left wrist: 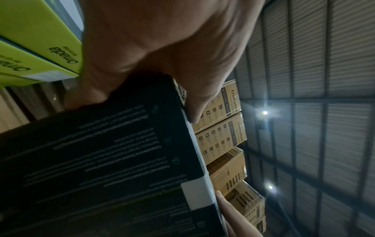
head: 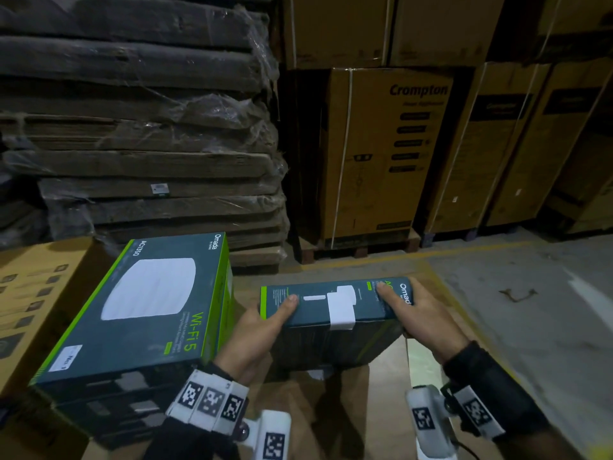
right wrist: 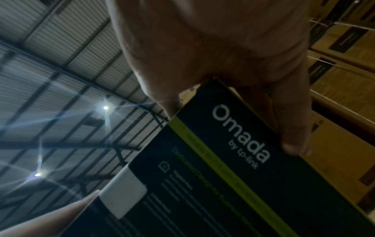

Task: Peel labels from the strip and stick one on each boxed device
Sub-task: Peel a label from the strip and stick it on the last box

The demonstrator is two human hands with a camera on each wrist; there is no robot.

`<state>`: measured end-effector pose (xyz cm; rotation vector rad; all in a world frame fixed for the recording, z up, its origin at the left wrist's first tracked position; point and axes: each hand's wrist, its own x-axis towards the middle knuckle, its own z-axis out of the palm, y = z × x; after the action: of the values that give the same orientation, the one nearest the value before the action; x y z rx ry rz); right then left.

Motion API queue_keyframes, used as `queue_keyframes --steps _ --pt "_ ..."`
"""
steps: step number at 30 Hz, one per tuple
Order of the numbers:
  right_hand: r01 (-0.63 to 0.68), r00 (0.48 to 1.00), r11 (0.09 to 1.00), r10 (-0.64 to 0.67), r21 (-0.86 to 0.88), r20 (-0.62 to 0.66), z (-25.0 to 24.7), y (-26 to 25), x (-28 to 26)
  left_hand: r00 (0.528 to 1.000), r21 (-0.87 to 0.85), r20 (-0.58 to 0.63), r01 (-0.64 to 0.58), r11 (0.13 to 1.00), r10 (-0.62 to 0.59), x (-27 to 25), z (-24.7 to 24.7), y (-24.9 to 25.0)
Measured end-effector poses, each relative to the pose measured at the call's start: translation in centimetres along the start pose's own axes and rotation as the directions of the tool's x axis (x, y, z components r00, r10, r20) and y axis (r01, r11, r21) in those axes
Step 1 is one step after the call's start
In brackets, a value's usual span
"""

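I hold a dark teal Omada device box (head: 335,310) on its edge, above a brown carton top (head: 351,410). A white seal sticker (head: 341,310) wraps over its upper edge. My left hand (head: 262,330) grips the box's left end, thumb on the upper face. My right hand (head: 421,317) grips the right end, thumb by the Omada logo. The left wrist view shows the box's dark text face (left wrist: 113,160); the right wrist view shows its logo face (right wrist: 239,160). A stack of the same boxes (head: 142,313) stands at the left, with a small white label (head: 66,356) on the top one's near corner.
A printed brown carton (head: 30,300) lies at the far left. Shrink-wrapped flat cardboard (head: 139,127) is stacked behind. Tall Crompton cartons (head: 384,154) on pallets line the back right. Grey concrete floor (head: 530,300) with a yellow line lies at the right.
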<state>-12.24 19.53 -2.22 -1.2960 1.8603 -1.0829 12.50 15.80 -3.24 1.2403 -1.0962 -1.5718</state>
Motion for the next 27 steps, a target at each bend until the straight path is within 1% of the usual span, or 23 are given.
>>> queue_keyframes --steps 3,5,8,12,15,20,24,26,27 --pt "0.1 0.994 0.993 -0.097 0.057 -0.041 -0.6 -0.8 -1.4 0.992 0.002 0.007 -0.126 0.992 0.126 -2.0 0.3 0.9" --pt "0.172 0.983 0.98 -0.165 0.101 -0.08 -1.1 -2.0 -2.3 0.975 0.049 0.023 -0.222 0.974 0.222 -3.1 0.1 2.3" --pt "0.265 0.957 0.958 -0.247 0.11 -0.15 -1.6 -4.2 -3.7 0.935 0.094 0.037 -0.354 0.931 0.352 -4.2 -0.8 4.5" --pt "0.347 0.928 0.932 -0.325 0.106 -0.184 -1.5 -6.7 -5.3 0.876 0.164 0.062 -0.482 0.861 0.479 -5.5 -2.2 6.7" --pt "0.412 0.898 0.905 -0.383 0.104 -0.218 -0.7 -8.2 -5.9 0.845 0.199 0.073 -0.534 0.822 0.531 -6.4 -3.6 7.8" --pt "0.501 0.861 0.844 -0.464 0.19 -0.21 2.6 -10.1 -6.2 0.804 0.22 0.059 -0.588 0.778 0.591 -8.2 -7.0 9.3" --pt "0.583 0.812 0.781 -0.556 0.226 -0.176 5.9 -12.2 -6.4 0.798 0.235 0.031 -0.591 0.772 0.602 -9.3 -11.3 9.7" --pt "0.6 0.799 0.765 -0.585 0.234 -0.14 7.9 -13.1 -6.5 0.791 0.273 0.017 -0.592 0.758 0.612 -9.7 -13.6 10.0" --pt "0.604 0.795 0.759 -0.594 0.241 -0.123 9.0 -13.3 -6.4 0.797 0.281 0.011 -0.582 0.763 0.604 -9.9 -14.7 10.1"
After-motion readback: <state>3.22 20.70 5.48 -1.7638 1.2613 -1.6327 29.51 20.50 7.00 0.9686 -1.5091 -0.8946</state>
